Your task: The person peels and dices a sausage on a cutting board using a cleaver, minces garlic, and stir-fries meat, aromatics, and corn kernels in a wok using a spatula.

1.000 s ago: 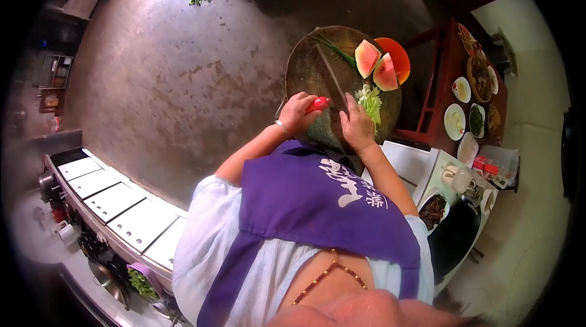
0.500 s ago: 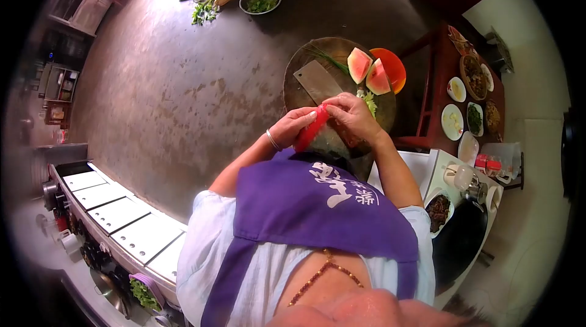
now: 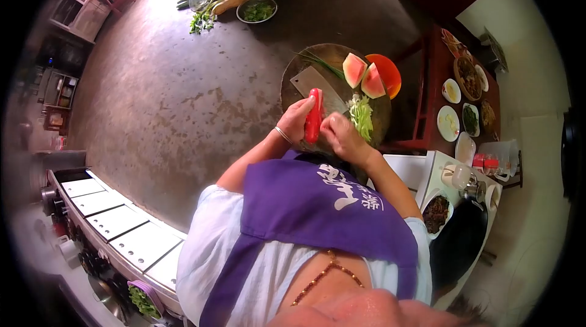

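My round chopping block (image 3: 381,113) is carrying a cleaver (image 3: 330,93) and green stalks (image 3: 323,63). Watermelon wedges (image 3: 355,71) and pale leaves (image 3: 361,118) are lying there too.

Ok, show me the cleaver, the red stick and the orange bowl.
Cleaver (image 3: 328,95), head view: flat of the blade.
Red stick (image 3: 313,117), head view: middle of its length.
Orange bowl (image 3: 390,74), head view: inside surface.

Red sausage (image 3: 312,122), white-lettered purple apron (image 3: 287,205)

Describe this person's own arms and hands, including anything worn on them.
The left hand and right hand are ungloved. A thin silvery bracelet circles the left wrist; none shows on the right. Loose whitish sleeves leave both forearms bare.
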A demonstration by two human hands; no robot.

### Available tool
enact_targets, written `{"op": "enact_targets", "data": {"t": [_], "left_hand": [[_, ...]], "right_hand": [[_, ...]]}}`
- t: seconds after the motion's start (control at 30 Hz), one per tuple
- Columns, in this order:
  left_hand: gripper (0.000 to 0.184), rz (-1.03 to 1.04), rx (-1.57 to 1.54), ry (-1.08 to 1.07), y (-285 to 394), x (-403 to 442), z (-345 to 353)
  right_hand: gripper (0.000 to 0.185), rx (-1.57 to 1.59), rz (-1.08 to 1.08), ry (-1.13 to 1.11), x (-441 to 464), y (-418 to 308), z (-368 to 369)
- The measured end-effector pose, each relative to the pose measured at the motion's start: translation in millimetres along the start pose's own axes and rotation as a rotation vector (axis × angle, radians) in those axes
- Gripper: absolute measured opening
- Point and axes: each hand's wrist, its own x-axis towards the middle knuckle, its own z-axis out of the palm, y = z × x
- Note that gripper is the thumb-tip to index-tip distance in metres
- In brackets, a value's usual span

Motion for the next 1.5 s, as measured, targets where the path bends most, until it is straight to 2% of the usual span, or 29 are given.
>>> {"op": "enact_targets", "data": {"t": [0.13, 0.17, 0.27, 0.3, 0.4, 0.43, 0.5, 0.7, 1.07, 1.17, 1.27, 1.4, 1.47, 1.5], "left_hand": [[0.036, 0.033, -0.229, 0.124, 23.2, 19.8, -19.9], [0.037, 0.040, -0.236, 0.203, 30.2, 21.7, -23.5], [0.038, -0.026, -0.079, 0.057, 39.9, 21.9, -34.8], [0.041, -0.022, 0.086, 0.082, 47.4, 7.5, -12.4], [0.040, -0.008, 0.266, -0.059, 46.1, -12.1, 25.0], [0.041, -0.029, 0.337, -0.121, 44.8, -13.0, 27.3], [0.039, 0.018, 0.375, -0.112, 41.0, -17.9, 44.9], [0.036, 0.073, 0.434, -0.129, 42.8, -25.8, 56.0], [0.035, 0.139, 0.581, -0.152, 45.4, -22.5, 59.0], [0.035, 0.279, 0.614, -0.105, 38.1, -22.9, 64.5], [0.034, 0.785, 1.280, 0.007, 37.0, -20.9, 61.7], [0.034, 0.800, 1.243, -0.012, 40.0, -26.0, 70.0], [0.032, 0.825, 1.203, -0.062, 38.0, -23.0, 68.4], [0.031, 0.602, 0.965, -0.070, 40.7, -25.3, 71.5]], "right_hand": [[0.010, 0.270, 0.105, -0.375, -11.8, -29.8, -25.0], [0.010, 0.272, 0.036, -0.369, -15.4, -25.8, -26.1], [0.008, 0.818, 0.454, -0.123, -21.4, -8.9, -17.3], [0.009, 0.832, 0.493, -0.057, -14.9, -4.1, -21.5], [0.011, 0.733, 0.591, 0.193, 9.9, 3.3, -25.2], [0.013, 0.705, 0.573, 0.243, 16.1, 6.6, -24.5], [0.017, 0.652, 0.534, 0.331, 24.1, 12.3, -21.9], [0.022, 0.827, 0.574, 0.253, 22.2, 3.7, -37.8], [0.020, 0.869, 0.567, 0.244, 20.7, 13.3, -41.9], [0.017, 0.786, 0.582, 0.283, 18.3, 18.3, -36.8], [0.013, 0.756, 0.649, 0.278, 18.8, 11.7, -37.9], [0.011, 0.803, 0.678, 0.319, 18.0, 8.5, -32.6], [0.011, 0.798, 0.625, 0.341, 15.3, 12.5, -31.1], [0.012, 0.796, 0.598, 0.347, 14.4, 13.9, -30.9]]}}
